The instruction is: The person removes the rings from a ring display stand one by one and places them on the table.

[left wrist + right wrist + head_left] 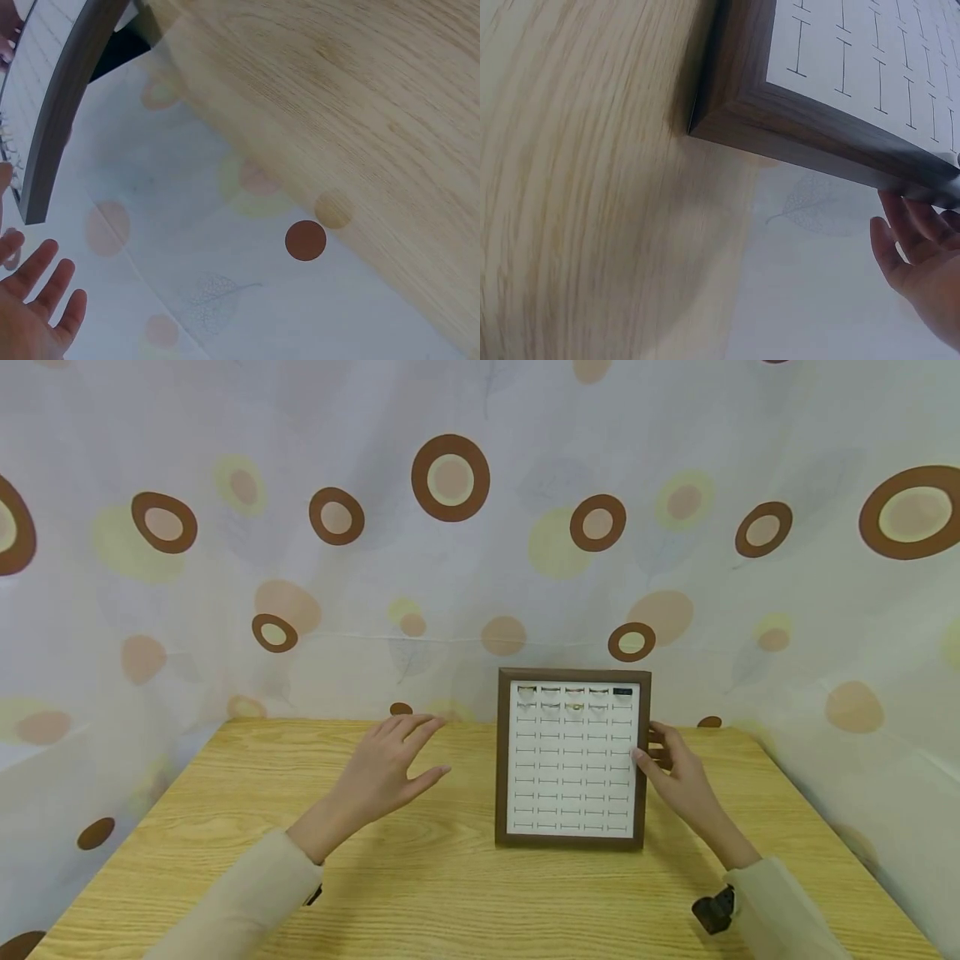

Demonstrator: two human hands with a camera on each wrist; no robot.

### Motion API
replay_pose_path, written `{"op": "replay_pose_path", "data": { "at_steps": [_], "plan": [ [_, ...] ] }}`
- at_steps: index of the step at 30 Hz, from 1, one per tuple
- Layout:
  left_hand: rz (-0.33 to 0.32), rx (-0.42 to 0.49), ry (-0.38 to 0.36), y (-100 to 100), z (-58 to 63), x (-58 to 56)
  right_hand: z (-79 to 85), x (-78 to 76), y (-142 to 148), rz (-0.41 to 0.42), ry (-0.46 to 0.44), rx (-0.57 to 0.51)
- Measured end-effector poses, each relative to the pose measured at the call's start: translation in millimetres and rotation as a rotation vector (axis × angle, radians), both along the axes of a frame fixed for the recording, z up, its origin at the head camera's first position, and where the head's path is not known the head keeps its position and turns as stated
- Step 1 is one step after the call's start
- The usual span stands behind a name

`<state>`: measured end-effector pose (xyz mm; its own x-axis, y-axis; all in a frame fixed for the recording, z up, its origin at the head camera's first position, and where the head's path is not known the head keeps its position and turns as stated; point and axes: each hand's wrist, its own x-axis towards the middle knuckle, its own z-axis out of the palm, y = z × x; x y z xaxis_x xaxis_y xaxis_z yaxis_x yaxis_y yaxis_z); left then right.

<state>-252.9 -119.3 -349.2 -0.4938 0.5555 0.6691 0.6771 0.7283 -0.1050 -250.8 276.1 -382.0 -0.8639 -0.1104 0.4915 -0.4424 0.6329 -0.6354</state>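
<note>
A ring display board (572, 781) with a dark brown wooden frame and white slotted panel stands upright on the table. Several rings (574, 707) sit in its top two rows, and a small dark label-like piece (622, 692) is at the top right corner. My right hand (678, 777) holds the board's right edge, thumb at the front, fingers behind and partly hidden; the right wrist view shows those fingers (922, 225) at the frame's side. To the left of the board, apart from it, my left hand (390, 768) hovers with fingers extended and nothing in it.
The wood-grain table (420, 893) ends at a back edge just behind the board. Beyond it hangs a white curtain (480, 577) patterned with brown and pale circles, which also runs along both sides. A black wrist device (714, 910) sits at the right sleeve.
</note>
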Motion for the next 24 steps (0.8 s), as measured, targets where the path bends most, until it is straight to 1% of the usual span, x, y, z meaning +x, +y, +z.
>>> {"op": "replay_pose_path", "data": {
  "at_steps": [5,9,14,16,21,24],
  "plan": [
    [-0.03,0.002,0.023,11,5.6,-5.9,-2.2,-2.4,0,-0.004,-0.03,-0.016],
    [-0.075,-0.001,0.046,21,11.6,-9.9,-3.3,-4.1,1,0.028,-0.051,-0.062],
    [-0.122,-0.008,0.038,34,17.4,-14.6,-4.2,-5.4,3,0.063,-0.054,-0.108],
    [-0.13,-0.014,0.035,40,18.9,-16.6,-4.4,-5.8,4,0.075,-0.054,-0.121],
    [-0.13,-0.026,0.06,55,21.7,-23.2,-5.5,-8.0,6,0.11,-0.055,-0.147],
    [-0.129,-0.021,0.052,63,22.2,-28.3,-6.8,-9.4,8,0.118,-0.055,-0.149]
  ]
}}
